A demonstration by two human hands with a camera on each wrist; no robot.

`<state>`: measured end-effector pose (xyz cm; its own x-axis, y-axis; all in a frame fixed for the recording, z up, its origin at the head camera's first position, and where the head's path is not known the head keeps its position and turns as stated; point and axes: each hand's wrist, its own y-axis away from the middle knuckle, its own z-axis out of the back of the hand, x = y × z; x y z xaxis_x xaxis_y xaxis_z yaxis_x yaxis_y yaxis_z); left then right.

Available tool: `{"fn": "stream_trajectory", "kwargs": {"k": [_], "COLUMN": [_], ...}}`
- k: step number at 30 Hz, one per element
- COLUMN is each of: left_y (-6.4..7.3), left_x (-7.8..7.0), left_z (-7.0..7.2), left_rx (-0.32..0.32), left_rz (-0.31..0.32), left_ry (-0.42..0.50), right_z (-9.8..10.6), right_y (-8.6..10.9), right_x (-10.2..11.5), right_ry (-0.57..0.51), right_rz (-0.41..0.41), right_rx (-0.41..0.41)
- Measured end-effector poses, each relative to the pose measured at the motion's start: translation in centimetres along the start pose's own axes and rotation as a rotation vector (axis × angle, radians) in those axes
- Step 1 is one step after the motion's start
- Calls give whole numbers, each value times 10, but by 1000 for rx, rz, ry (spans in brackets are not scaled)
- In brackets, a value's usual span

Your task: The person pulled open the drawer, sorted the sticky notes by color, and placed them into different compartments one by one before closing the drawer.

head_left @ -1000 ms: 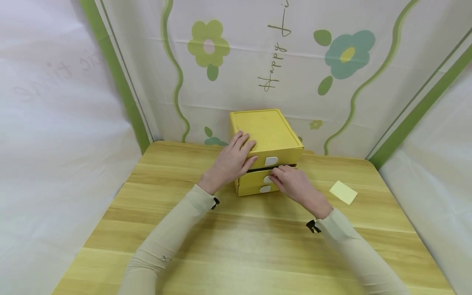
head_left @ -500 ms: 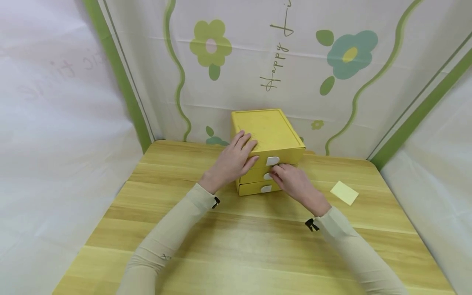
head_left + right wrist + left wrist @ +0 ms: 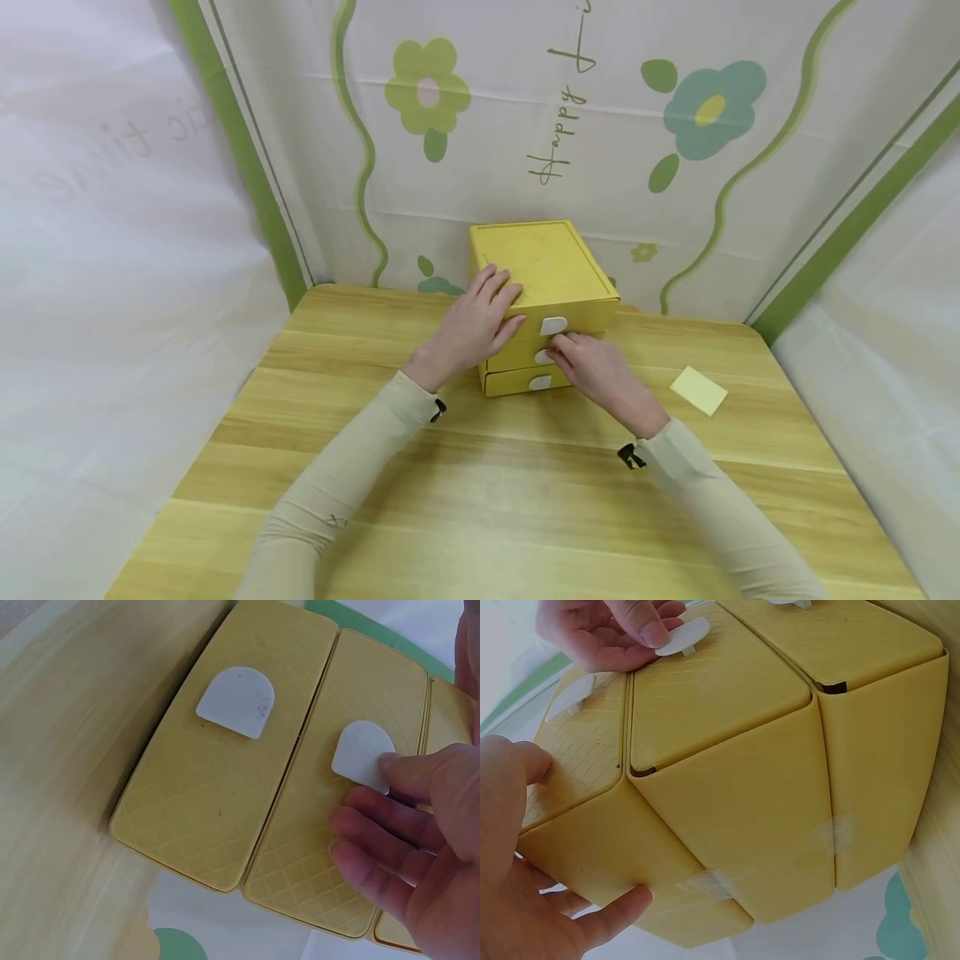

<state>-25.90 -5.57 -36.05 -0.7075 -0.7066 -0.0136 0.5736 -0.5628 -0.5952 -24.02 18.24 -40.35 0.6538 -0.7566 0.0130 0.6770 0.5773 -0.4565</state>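
A yellow three-drawer box (image 3: 547,262) stands at the back of the table, with all of its drawers closed. My left hand (image 3: 467,329) rests on the box's top left corner, fingers spread over the edge and thumb against the front. With thumb and fingers, my right hand (image 3: 603,382) pinches the white pull tab (image 3: 361,756) of the middle drawer (image 3: 319,855). Above it is the top drawer's white tab (image 3: 554,326). The bottom drawer's tab (image 3: 238,703) shows fully in the right wrist view. What lies inside the drawers is hidden.
A pale yellow pad of paper (image 3: 699,391) lies on the wooden table (image 3: 480,500) to the right of the box. Behind the box hangs a white cloth (image 3: 480,183) printed with flowers, and more white cloth encloses both sides.
One second ago the middle drawer stood slightly out, with a dark gap above it. My right hand has pushed it in by its tab. My left hand has stayed on the box.
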Motion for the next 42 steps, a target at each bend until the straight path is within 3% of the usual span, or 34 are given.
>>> {"fn": "stream_trajectory", "kwargs": {"k": [13,23,36,42], "left_y": [1,0,1,1], "left_x": [1,1,0,1], "left_z": [-1,-2,-2,-3], "left_rx": [19,16,7,12], "left_rz": [22,24,25,24], "left_ry": [17,24,13,6], "right_z": [-6,-5,-6,-8], "right_y": [1,4,17,19], "right_x": [1,0,-3,-2], "right_ry": [-3,-2,-47,-17], "right_rz": [10,-1,111,127], "right_rx": [-51,-34,-137,-83]}}
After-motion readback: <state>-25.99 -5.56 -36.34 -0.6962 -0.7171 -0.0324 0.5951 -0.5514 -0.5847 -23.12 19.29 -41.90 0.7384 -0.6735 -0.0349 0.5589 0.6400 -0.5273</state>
